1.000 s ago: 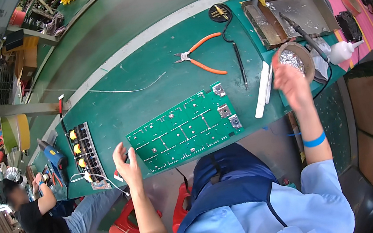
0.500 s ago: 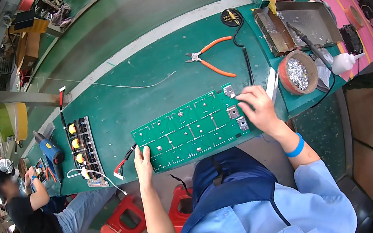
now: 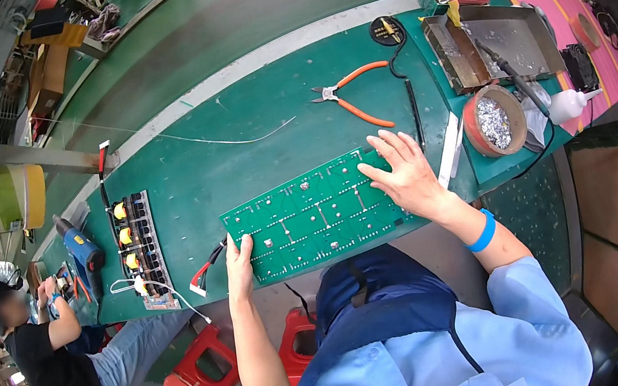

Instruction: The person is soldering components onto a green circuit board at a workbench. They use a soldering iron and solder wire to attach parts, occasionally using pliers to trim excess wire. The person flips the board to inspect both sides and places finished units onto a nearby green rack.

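A large green circuit board (image 3: pixel 305 218) lies slightly tilted across the near edge of the table, with small solder points and white markings on its upper face. My left hand (image 3: pixel 238 262) grips its left end, thumb on top and fingers at the side. Over the board's right end is my right hand (image 3: pixel 408 179), its fingers stretched out and spread. That hand hides the metal tabs there, and whether it touches the board I cannot tell. A red and black wire lead with a connector (image 3: pixel 200 285) sticks out beside my left hand.
Beyond the board lie orange-handled cutters (image 3: pixel 351 96). To the right are a bowl of metal bits (image 3: pixel 472 133), a metal tray (image 3: pixel 508 34), a soldering iron (image 3: pixel 505 63) and a white bottle (image 3: pixel 570 104). An assembled board (image 3: pixel 142 251) and a blue heat gun (image 3: pixel 78 243) lie left, near another person.
My right hand has moved left and spread out over the board's right end, covering the metal tabs. The board has shifted slightly right; my left hand keeps its grip.
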Action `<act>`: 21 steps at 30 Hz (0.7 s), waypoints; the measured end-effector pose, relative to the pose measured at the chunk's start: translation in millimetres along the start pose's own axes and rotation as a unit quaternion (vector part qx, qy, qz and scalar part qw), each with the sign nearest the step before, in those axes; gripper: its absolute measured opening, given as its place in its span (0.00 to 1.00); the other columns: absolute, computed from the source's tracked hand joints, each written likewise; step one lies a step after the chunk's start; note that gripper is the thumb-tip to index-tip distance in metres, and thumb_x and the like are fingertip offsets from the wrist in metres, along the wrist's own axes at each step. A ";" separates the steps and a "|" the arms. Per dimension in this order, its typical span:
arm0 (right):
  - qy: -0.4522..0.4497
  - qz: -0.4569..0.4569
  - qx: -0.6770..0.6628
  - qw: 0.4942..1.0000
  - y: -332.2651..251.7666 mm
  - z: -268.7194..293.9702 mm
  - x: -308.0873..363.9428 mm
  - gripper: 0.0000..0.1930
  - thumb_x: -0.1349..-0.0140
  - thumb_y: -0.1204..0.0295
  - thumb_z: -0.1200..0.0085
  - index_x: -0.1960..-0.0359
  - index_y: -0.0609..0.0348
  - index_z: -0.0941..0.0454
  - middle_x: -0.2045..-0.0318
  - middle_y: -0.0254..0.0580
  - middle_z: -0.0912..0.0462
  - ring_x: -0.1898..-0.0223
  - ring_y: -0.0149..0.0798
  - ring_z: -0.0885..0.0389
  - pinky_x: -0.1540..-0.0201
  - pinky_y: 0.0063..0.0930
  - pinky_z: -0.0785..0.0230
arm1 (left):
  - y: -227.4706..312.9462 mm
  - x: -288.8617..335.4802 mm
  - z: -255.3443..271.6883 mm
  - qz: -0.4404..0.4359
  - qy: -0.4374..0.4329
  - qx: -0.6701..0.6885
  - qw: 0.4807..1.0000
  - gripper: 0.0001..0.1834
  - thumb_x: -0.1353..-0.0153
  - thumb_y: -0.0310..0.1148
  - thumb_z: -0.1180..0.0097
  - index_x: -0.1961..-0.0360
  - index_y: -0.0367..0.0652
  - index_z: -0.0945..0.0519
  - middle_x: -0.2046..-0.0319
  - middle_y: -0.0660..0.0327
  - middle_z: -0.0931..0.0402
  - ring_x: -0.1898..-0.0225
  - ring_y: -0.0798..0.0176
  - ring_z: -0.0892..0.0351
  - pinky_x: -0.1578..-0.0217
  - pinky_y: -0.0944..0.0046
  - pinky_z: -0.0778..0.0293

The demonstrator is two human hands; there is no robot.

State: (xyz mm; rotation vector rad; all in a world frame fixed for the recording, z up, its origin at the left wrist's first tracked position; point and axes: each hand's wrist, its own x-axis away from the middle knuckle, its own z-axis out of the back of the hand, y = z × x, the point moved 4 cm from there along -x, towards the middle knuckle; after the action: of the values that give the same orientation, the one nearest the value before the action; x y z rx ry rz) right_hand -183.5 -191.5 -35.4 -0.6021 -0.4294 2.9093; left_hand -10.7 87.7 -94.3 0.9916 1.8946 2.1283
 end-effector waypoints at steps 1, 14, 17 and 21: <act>0.006 0.004 -0.002 1.000 -1.1 1.1 -0.7 0.18 0.57 0.69 0.39 0.60 0.49 0.24 0.48 0.49 0.33 0.44 0.50 0.39 0.43 0.47 0.48 | 0.3 -0.1 -0.1 0.008 -0.008 -0.001 1.000 0.20 0.38 0.37 0.55 0.47 0.41 0.36 0.54 0.62 0.30 0.54 0.68 0.31 0.52 0.67 0.36; -0.391 -0.205 -0.587 0.678 -29.2 -1.5 100.3 0.09 0.41 0.73 0.52 0.70 0.66 0.22 0.70 0.40 0.21 0.68 0.31 0.23 0.63 0.23 0.31 | 16.2 -0.8 -12.7 0.097 -0.048 0.125 0.986 0.25 0.40 0.39 0.52 0.45 0.38 0.38 0.50 0.55 0.33 0.53 0.61 0.29 0.55 0.61 0.29; -0.341 -0.293 -0.649 0.614 -44.2 -41.6 128.7 0.12 0.38 0.71 0.56 0.59 0.65 0.26 0.66 0.43 0.21 0.65 0.32 0.22 0.59 0.25 0.30 | 25.4 5.0 -15.8 0.073 -0.097 0.091 0.988 0.29 0.46 0.38 0.45 0.46 0.36 0.38 0.51 0.53 0.32 0.53 0.60 0.28 0.55 0.61 0.29; -0.259 -0.417 -0.731 0.474 -56.0 -55.3 122.8 0.17 0.39 0.74 0.58 0.48 0.63 0.34 0.58 0.51 0.24 0.58 0.38 0.24 0.54 0.30 0.31 | 33.5 11.3 -21.2 0.102 -0.113 0.152 0.977 0.31 0.52 0.35 0.39 0.48 0.36 0.37 0.55 0.54 0.29 0.56 0.59 0.27 0.56 0.61 0.28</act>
State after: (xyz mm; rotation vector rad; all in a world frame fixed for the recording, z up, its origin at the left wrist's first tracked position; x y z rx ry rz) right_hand -268.4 -101.0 -112.1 0.4454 -2.3813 1.0222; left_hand -20.1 68.5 -59.0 1.4772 2.1198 1.7521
